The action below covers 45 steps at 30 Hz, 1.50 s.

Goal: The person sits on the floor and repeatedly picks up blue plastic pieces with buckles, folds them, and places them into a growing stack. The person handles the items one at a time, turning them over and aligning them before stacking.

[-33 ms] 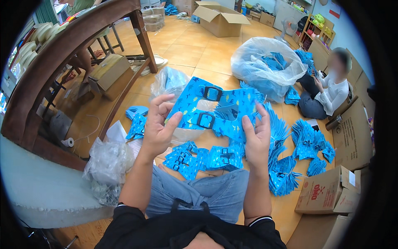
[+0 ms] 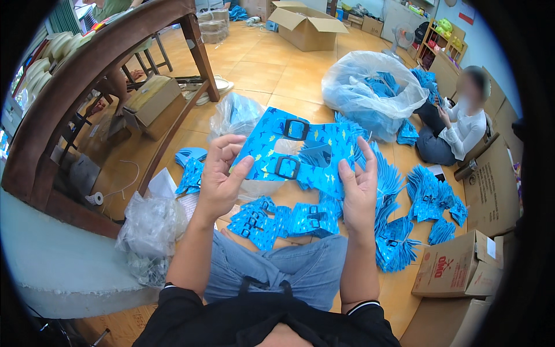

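Between my hands I hold up a flat blue piece with a small animal print (image 2: 260, 151), its two straps fastened by black buckles across an opening in the middle. My left hand (image 2: 224, 176) pinches its left edge between thumb and fingers. At the right edge, my right hand (image 2: 359, 188) grips it with the thumb in front. Below it on the floor, near my knees, lie similar buckled pieces (image 2: 315, 221) and a fanned-out group (image 2: 252, 224). More blue stacks (image 2: 396, 246) spread to the right of my right hand.
Farther off stand a large clear bag of blue pieces (image 2: 347, 110) and an open carton (image 2: 303, 34). A seated person (image 2: 465, 130) works at right, above cartons (image 2: 454, 266). A wooden frame (image 2: 115, 46) and crumpled plastic (image 2: 149, 222) flank my left.
My right hand's fingers have shifted very slightly at the piece's edge. Otherwise nothing has visibly moved.
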Available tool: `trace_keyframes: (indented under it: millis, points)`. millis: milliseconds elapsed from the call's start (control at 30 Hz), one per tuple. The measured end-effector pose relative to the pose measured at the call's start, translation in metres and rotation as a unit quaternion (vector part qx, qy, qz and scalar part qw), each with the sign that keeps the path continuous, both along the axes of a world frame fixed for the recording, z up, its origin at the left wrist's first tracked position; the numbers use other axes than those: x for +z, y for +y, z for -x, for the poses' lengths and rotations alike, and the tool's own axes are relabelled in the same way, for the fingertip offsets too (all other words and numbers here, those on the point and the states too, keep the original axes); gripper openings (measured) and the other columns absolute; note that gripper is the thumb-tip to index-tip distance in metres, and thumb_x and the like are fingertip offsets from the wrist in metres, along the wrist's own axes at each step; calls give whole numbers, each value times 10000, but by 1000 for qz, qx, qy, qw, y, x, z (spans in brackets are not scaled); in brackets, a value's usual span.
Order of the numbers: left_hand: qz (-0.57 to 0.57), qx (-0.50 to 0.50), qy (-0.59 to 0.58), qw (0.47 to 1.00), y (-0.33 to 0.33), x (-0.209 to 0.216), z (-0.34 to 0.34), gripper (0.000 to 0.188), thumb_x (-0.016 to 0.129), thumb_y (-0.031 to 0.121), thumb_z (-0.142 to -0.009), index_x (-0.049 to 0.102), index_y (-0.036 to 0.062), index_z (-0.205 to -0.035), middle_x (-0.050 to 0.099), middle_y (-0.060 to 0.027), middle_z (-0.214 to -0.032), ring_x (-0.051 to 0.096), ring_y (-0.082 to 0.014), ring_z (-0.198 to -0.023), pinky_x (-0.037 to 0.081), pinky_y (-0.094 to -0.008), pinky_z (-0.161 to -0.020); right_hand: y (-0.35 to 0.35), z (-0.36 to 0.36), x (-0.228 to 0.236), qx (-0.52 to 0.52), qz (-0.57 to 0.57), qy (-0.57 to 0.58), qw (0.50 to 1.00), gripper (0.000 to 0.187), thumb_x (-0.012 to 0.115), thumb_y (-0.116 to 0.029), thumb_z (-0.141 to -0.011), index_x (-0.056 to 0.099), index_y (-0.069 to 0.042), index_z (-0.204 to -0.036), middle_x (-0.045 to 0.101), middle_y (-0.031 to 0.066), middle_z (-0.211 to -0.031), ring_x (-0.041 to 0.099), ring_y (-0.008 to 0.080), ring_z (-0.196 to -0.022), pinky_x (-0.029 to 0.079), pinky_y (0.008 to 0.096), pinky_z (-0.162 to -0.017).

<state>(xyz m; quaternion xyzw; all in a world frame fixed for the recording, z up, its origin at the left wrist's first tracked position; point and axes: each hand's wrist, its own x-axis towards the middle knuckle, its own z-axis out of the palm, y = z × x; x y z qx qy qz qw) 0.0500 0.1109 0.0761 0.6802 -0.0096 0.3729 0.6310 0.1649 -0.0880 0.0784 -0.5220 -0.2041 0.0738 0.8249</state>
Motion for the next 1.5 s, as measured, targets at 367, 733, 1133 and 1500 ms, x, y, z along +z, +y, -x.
trace_keyframes:
  millis: [367,733,1133,1500]
  points:
    - [161,-76,25,984,-1,7,10,327,584,226,-948,608,-24,-1157,682,-144,-984,672,-176,-852,528,-250,-689,-25,-6,3,272,-129,143,943,654,469,-414,-970,301,12,-1436,536,150,-1300,612,214,-1054,531,232,-642]
    - [161,-44,45,985,-3,10,15,381,551,319,-964,634,-27,-1102,693,-156,-943,692,-187,-779,528,-248,-637,-24,-6,0,312,-144,120,931,722,465,-465,-961,248,17,-1454,403,218,-1416,569,238,-1129,552,252,-723]
    - [171,-80,28,982,-5,2,17,384,489,124,-954,497,-18,-1310,616,-138,-1180,634,-167,-986,545,-306,-756,-20,-3,-2,140,-16,40,989,586,543,-90,-937,282,-39,-1459,597,87,-1175,621,126,-935,523,222,-676]
    - [187,-115,78,973,-9,-14,18,613,432,-16,-811,358,-1,-1420,575,-148,-1242,626,-196,-1023,549,-347,-850,-26,-7,-22,62,71,31,995,534,522,-55,-930,345,-40,-1434,572,50,-1195,578,67,-864,487,218,-654]
